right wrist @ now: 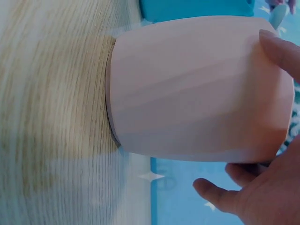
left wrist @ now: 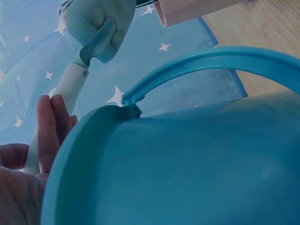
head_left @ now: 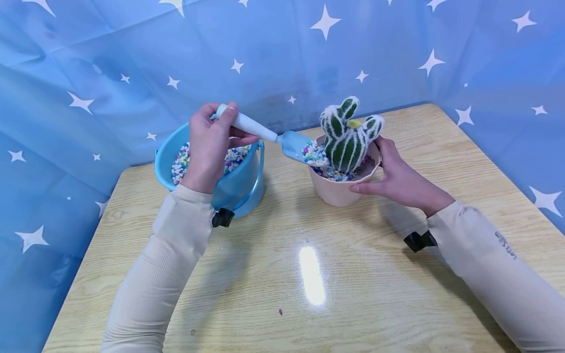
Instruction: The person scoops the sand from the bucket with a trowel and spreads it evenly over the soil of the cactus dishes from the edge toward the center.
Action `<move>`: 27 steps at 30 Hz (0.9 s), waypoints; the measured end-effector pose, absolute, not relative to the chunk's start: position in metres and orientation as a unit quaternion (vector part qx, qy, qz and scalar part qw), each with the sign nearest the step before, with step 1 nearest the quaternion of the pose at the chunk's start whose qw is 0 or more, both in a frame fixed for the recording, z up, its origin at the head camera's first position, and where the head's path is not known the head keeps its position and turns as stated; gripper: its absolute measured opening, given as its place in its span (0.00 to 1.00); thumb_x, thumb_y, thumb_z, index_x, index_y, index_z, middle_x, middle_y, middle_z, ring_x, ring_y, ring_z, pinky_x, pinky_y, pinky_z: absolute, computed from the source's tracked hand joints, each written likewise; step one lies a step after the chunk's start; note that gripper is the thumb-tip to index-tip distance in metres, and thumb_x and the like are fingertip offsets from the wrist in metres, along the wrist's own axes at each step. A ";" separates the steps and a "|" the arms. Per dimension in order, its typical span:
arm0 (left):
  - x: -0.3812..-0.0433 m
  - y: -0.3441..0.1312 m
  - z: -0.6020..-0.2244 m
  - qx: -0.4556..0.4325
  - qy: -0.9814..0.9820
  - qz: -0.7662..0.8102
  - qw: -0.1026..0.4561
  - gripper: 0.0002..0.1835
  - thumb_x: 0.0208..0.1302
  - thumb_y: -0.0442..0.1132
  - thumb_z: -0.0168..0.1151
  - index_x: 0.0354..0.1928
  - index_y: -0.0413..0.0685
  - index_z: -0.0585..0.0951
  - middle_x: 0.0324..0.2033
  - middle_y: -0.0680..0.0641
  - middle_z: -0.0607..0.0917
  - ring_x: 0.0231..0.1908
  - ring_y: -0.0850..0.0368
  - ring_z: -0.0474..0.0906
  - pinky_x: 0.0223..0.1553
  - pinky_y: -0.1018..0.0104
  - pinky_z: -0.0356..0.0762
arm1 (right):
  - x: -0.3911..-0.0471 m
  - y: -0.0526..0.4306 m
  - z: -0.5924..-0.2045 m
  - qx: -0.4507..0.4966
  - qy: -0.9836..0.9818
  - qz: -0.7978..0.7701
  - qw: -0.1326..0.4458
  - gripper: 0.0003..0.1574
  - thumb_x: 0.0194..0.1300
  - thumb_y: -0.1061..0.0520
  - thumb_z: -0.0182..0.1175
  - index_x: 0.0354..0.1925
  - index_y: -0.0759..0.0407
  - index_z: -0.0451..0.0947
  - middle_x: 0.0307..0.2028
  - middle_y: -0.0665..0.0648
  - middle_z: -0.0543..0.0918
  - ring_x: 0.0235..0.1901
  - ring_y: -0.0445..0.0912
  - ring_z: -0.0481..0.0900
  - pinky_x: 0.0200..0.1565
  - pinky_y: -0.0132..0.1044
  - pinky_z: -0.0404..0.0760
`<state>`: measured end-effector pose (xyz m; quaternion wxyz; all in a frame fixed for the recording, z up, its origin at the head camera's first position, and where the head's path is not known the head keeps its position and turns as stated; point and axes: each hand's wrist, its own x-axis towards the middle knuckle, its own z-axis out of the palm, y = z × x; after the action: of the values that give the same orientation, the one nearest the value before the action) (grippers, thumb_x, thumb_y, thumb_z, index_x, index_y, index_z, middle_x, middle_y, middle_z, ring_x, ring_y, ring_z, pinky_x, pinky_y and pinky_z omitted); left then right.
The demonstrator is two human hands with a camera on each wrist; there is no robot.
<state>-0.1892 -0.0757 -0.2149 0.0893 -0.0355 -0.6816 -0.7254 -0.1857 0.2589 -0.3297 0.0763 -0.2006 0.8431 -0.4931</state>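
Observation:
My left hand (head_left: pixel 207 147) grips the pale handle of a small blue toy shovel (head_left: pixel 293 144) above the bucket. The shovel's blade reaches right to the rim of a pink flower pot (head_left: pixel 335 191), with colourful pebbles (head_left: pixel 315 154) heaped on its tip. In the pot stands a fuzzy green toy cactus (head_left: pixel 348 147) with white stripes, more pebbles around its base. With the thumb in front and the fingers behind, my right hand (head_left: pixel 399 179) holds the pot by its right side. The right wrist view shows the pot's base (right wrist: pixel 112 93) on the table.
A blue bucket (head_left: pixel 243 191) of colourful pebbles stands on the left of the wooden table (head_left: pixel 265 274), its handle hanging down the right side. Few stray pebbles lie on the tabletop. A blue star-patterned curtain (head_left: pixel 273 49) hangs behind and along both sides.

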 end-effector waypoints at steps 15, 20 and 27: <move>-0.187 -0.065 -0.209 -0.058 -0.693 -0.712 0.094 0.15 0.70 0.42 0.62 0.45 0.37 0.73 0.35 0.32 0.84 0.28 0.44 0.85 0.34 0.54 0.88 | -0.185 0.260 -0.329 -0.201 0.846 -0.488 0.075 0.69 0.55 0.48 0.76 0.76 0.57 0.39 0.66 0.64 0.49 0.66 0.58 0.48 0.67 0.64 0.53; -0.187 -0.061 -0.207 -0.082 -0.706 -0.696 0.101 0.16 0.69 0.43 0.64 0.45 0.37 0.72 0.36 0.32 0.84 0.29 0.43 0.85 0.33 0.53 0.88 | -0.184 0.261 -0.329 -0.204 0.839 -0.497 0.086 0.68 0.56 0.49 0.75 0.76 0.58 0.38 0.68 0.64 0.48 0.68 0.59 0.47 0.67 0.64 0.53; -0.186 -0.057 -0.204 -0.110 -0.709 -0.688 0.110 0.15 0.68 0.42 0.65 0.44 0.39 0.73 0.35 0.33 0.84 0.29 0.43 0.85 0.31 0.53 0.88 | -0.185 0.261 -0.330 -0.201 0.839 -0.498 0.086 0.69 0.56 0.48 0.75 0.76 0.56 0.38 0.67 0.63 0.48 0.68 0.59 0.48 0.67 0.64 0.55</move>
<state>-0.1856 -0.0567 -0.2038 0.1096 -0.1097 -0.7092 -0.6878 -0.1847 0.2614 -0.3296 0.0861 -0.2011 0.8393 -0.4977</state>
